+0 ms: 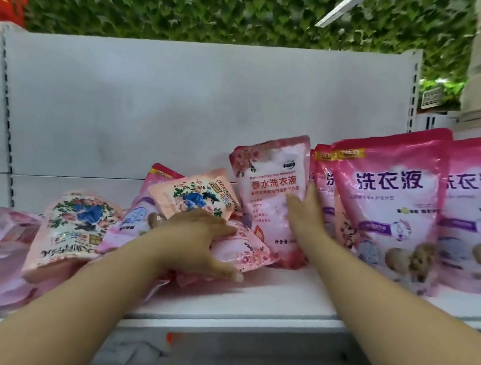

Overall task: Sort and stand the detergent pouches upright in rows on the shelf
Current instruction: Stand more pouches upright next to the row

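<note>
**Pouch being braced upright beside the finished row**

Hands work at the shelf (281, 299) front edge. The left hand (199, 237) lies across a rose-print pouch lying flat (244, 252), fingers curled over its far side and thumb along its near edge, likely to lift it next or keep the heap from sliding. The right hand (306, 211) is flat, fingers straight and together, pressed against the face of the perfumed-detergent pouch (270, 190), which stands slightly tilted; the palm seems to steady it so that it does not topple.

Just right of it, the purple-lettered pouches (388, 212) already stand in an upright row, overlapping front to back. To the left, the floral pouches (75, 226) and others lie jumbled, one upside down, crowding the spot where the next row would go.

Behind everything rises the white back panel (153, 102), with leafy greenery (220, 6) above.
</note>
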Action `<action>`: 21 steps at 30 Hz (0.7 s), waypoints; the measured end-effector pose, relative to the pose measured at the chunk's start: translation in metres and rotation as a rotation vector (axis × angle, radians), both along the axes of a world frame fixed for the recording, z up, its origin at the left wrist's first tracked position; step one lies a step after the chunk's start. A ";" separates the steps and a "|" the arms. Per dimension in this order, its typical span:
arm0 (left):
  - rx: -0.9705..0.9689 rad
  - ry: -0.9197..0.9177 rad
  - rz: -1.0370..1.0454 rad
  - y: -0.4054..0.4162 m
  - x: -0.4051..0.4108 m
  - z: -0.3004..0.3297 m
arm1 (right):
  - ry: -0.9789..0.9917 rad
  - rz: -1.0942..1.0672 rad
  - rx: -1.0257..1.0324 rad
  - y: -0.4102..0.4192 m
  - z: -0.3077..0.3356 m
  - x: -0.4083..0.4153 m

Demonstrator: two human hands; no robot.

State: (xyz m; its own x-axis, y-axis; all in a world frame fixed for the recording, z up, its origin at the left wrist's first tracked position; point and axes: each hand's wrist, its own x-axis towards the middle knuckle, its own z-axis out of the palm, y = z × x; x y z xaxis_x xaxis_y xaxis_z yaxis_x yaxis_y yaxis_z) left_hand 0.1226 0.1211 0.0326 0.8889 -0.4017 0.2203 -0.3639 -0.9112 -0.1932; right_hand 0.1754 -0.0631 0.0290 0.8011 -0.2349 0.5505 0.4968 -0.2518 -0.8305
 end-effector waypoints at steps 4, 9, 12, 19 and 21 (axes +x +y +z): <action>0.002 -0.124 0.047 0.002 0.006 -0.010 | 0.057 0.043 0.119 -0.012 -0.011 0.009; 0.039 -0.156 0.120 -0.003 0.009 -0.009 | 0.283 0.172 -0.028 -0.021 -0.023 0.017; 0.072 -0.082 0.175 0.006 0.007 -0.005 | 0.385 0.221 -0.052 -0.014 -0.026 0.015; 0.172 0.001 0.251 -0.001 0.004 0.009 | 0.362 0.329 0.121 -0.026 -0.027 0.011; 0.156 0.034 0.280 0.007 0.002 0.018 | 0.365 0.324 0.084 -0.025 -0.027 0.014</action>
